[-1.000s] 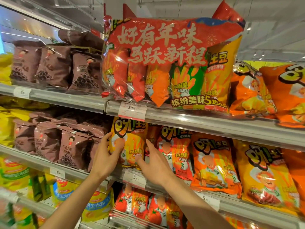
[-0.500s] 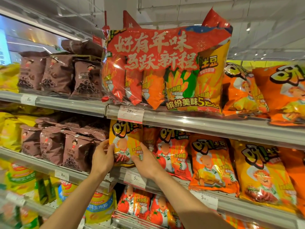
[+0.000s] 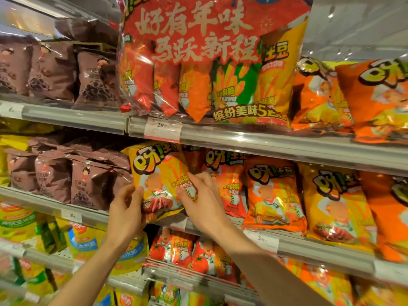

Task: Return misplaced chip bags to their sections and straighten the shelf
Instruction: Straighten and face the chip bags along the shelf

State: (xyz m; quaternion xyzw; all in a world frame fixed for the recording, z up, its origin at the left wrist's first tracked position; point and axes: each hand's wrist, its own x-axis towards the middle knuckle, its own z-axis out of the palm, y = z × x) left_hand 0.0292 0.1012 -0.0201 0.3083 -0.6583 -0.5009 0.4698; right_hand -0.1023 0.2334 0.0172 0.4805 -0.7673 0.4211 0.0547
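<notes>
A yellow chip bag (image 3: 159, 173) stands tilted at the left end of the middle shelf (image 3: 309, 246), its lower edge hanging past the shelf rail. My left hand (image 3: 125, 213) grips its lower left corner, thumb on the front. My right hand (image 3: 203, 204) holds its right edge, thumb pressed on the front and fingers behind. Right of it stand a red-orange bag (image 3: 227, 184), an orange bag (image 3: 273, 195) and another yellow bag (image 3: 337, 206) in a row.
Brown snack bags (image 3: 88, 180) fill the shelf to the left. A large red multipack (image 3: 209, 58) and orange bags (image 3: 375, 100) sit on the upper shelf (image 3: 287, 142). Tomato-printed bags (image 3: 187, 250) and yellow bags (image 3: 88, 244) lie below. Price tags hang on the rails.
Both hands slid lower on the yellow bag and drew it forward and down, so its bottom now hangs past the rail. The view has moved closer to the shelf.
</notes>
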